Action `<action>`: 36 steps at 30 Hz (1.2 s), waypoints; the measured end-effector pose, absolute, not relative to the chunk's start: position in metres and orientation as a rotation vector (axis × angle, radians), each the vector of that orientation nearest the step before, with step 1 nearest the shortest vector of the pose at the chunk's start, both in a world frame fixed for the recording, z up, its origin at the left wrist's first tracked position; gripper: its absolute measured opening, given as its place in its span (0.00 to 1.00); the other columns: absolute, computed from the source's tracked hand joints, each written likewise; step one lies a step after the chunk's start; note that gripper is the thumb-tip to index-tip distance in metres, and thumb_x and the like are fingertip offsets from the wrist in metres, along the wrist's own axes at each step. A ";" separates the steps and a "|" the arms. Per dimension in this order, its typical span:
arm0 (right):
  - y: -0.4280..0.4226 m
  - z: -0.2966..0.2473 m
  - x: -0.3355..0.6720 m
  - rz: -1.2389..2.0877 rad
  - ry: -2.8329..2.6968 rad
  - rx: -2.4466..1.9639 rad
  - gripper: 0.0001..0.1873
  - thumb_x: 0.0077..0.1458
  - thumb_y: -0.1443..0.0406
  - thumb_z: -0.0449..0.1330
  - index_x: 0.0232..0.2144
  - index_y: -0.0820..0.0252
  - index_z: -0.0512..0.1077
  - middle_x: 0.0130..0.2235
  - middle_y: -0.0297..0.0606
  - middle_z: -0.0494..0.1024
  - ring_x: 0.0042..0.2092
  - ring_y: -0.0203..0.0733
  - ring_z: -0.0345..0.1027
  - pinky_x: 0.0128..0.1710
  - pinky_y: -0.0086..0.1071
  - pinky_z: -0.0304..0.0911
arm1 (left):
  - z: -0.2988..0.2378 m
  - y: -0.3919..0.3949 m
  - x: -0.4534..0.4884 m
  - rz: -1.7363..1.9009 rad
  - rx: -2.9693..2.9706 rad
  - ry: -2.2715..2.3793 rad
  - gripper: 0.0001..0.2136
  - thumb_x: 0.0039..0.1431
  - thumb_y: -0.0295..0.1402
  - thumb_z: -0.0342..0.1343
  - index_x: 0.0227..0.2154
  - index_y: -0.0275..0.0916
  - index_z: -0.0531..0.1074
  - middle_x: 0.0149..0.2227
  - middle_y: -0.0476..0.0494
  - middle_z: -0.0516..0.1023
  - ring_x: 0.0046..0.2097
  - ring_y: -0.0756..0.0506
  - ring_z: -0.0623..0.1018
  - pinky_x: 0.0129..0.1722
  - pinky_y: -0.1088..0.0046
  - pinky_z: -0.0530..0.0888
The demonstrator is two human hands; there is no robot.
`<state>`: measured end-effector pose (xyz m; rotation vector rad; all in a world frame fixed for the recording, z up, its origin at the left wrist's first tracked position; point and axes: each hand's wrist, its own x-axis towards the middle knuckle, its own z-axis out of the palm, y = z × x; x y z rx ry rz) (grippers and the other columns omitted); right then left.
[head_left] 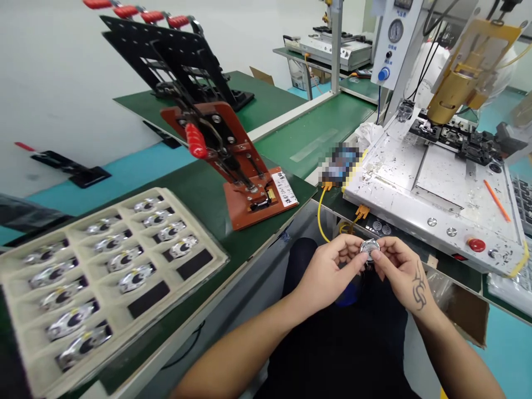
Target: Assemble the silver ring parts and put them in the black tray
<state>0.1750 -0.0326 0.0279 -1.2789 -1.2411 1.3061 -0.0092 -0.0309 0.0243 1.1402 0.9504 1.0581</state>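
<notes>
Between my two hands, above my lap, is a small round silver watch case (369, 247). My left hand (336, 267) pinches its left side with thumb and fingers. My right hand (399, 271) grips the right side, its thumb lying over the front. The fingers cover much of the rim, and fine detail on the face is too small to read. Off to the left, a beige compartment tray (118, 296) holds several similar silver cases (136, 277) in rows, and two of its pockets show bare black bottoms.
A reddish-brown toggle-clamp press (233, 147) with a red handle stands beyond the tray on the green bench (195, 191). At right is a white machine (399, 188) with a gold cylinder, red button and orange stick (496, 200). A yellow cable (320, 216) hangs before me.
</notes>
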 end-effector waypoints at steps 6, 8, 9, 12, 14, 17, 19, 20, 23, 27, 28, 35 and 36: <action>-0.035 0.034 0.173 1.300 -1.277 -1.281 0.19 0.61 0.48 0.72 0.41 0.55 0.81 0.30 0.35 0.78 0.27 0.37 0.69 0.24 0.31 0.67 | 0.032 -0.031 -0.011 1.074 1.142 0.944 0.10 0.66 0.37 0.67 0.45 0.38 0.78 0.39 0.44 0.83 0.37 0.47 0.81 0.39 0.71 0.80; -0.035 0.033 0.172 1.314 -1.282 -1.272 0.18 0.62 0.48 0.72 0.40 0.55 0.80 0.29 0.34 0.77 0.26 0.37 0.69 0.23 0.30 0.67 | 0.032 -0.032 -0.011 1.080 1.137 0.952 0.10 0.66 0.37 0.67 0.44 0.38 0.78 0.38 0.44 0.83 0.37 0.47 0.81 0.39 0.71 0.79; -0.035 0.031 0.172 1.321 -1.291 -1.263 0.17 0.62 0.49 0.72 0.40 0.55 0.80 0.29 0.34 0.77 0.26 0.37 0.69 0.23 0.30 0.67 | 0.032 -0.033 -0.011 1.079 1.134 0.958 0.10 0.66 0.38 0.67 0.43 0.38 0.78 0.38 0.44 0.83 0.37 0.47 0.81 0.39 0.71 0.79; -0.033 0.029 0.176 1.313 -1.381 -1.211 0.14 0.64 0.53 0.71 0.47 0.53 0.80 0.32 0.33 0.78 0.28 0.37 0.71 0.26 0.31 0.70 | 0.033 -0.033 -0.013 1.076 1.135 0.965 0.09 0.67 0.38 0.66 0.42 0.38 0.77 0.37 0.44 0.83 0.36 0.46 0.81 0.39 0.70 0.78; -0.030 0.030 0.182 1.261 -1.523 -1.151 0.20 0.65 0.57 0.71 0.57 0.49 0.77 0.35 0.34 0.79 0.31 0.39 0.73 0.30 0.33 0.73 | 0.034 -0.032 -0.016 1.078 1.144 0.957 0.09 0.67 0.38 0.66 0.41 0.38 0.77 0.37 0.43 0.83 0.36 0.46 0.80 0.40 0.70 0.78; -0.020 0.036 0.192 1.059 -1.879 -1.028 0.28 0.68 0.62 0.68 0.67 0.44 0.70 0.41 0.36 0.80 0.35 0.41 0.75 0.37 0.37 0.77 | 0.035 -0.030 -0.020 1.084 1.179 0.956 0.08 0.67 0.37 0.65 0.42 0.38 0.77 0.38 0.43 0.83 0.37 0.46 0.80 0.40 0.70 0.77; -0.013 0.041 0.196 0.854 -2.139 -0.923 0.27 0.70 0.64 0.66 0.68 0.45 0.71 0.47 0.41 0.81 0.40 0.43 0.78 0.41 0.39 0.78 | 0.035 -0.030 -0.022 1.092 1.219 0.973 0.07 0.68 0.36 0.63 0.41 0.38 0.77 0.37 0.43 0.83 0.37 0.46 0.80 0.40 0.70 0.77; -0.010 0.043 0.196 0.754 -2.241 -0.868 0.27 0.71 0.65 0.64 0.69 0.46 0.70 0.51 0.43 0.81 0.43 0.45 0.79 0.43 0.39 0.78 | 0.035 -0.031 -0.023 1.101 1.241 0.989 0.07 0.68 0.36 0.63 0.41 0.38 0.76 0.37 0.43 0.83 0.37 0.46 0.80 0.40 0.70 0.77; 0.000 0.046 0.190 0.537 -2.398 -0.724 0.29 0.71 0.68 0.63 0.71 0.49 0.67 0.57 0.47 0.80 0.51 0.49 0.80 0.49 0.40 0.79 | 0.041 -0.036 -0.032 1.097 1.343 1.062 0.06 0.70 0.36 0.60 0.42 0.39 0.77 0.37 0.44 0.83 0.37 0.46 0.80 0.39 0.70 0.76; 0.016 0.050 0.173 0.384 -2.383 -0.641 0.27 0.69 0.68 0.64 0.67 0.52 0.67 0.48 0.45 0.81 0.43 0.47 0.79 0.43 0.39 0.77 | 0.077 -0.028 -0.067 1.104 1.746 1.208 0.09 0.69 0.39 0.64 0.47 0.41 0.79 0.43 0.43 0.84 0.39 0.45 0.81 0.42 0.68 0.78; 0.021 0.052 0.168 0.373 -2.356 -0.640 0.25 0.69 0.68 0.64 0.65 0.52 0.68 0.44 0.42 0.80 0.40 0.45 0.78 0.41 0.39 0.76 | 0.089 -0.021 -0.080 1.222 1.869 1.275 0.09 0.69 0.39 0.65 0.47 0.41 0.79 0.44 0.43 0.84 0.40 0.45 0.81 0.44 0.68 0.78; 0.051 0.069 0.142 0.488 -2.153 -0.680 0.19 0.65 0.63 0.67 0.57 0.54 0.72 0.33 0.31 0.73 0.31 0.39 0.70 0.34 0.35 0.72 | 0.136 0.059 -0.176 1.715 2.728 1.249 0.21 0.75 0.38 0.54 0.22 0.42 0.66 0.22 0.51 0.70 0.28 0.48 0.70 0.35 0.67 0.71; 0.054 0.071 0.138 0.498 -2.139 -0.690 0.19 0.65 0.63 0.67 0.57 0.55 0.73 0.32 0.31 0.73 0.31 0.39 0.70 0.33 0.34 0.72 | 0.136 0.065 -0.181 1.630 2.791 1.203 0.24 0.75 0.39 0.53 0.19 0.43 0.60 0.19 0.53 0.64 0.25 0.48 0.65 0.32 0.67 0.69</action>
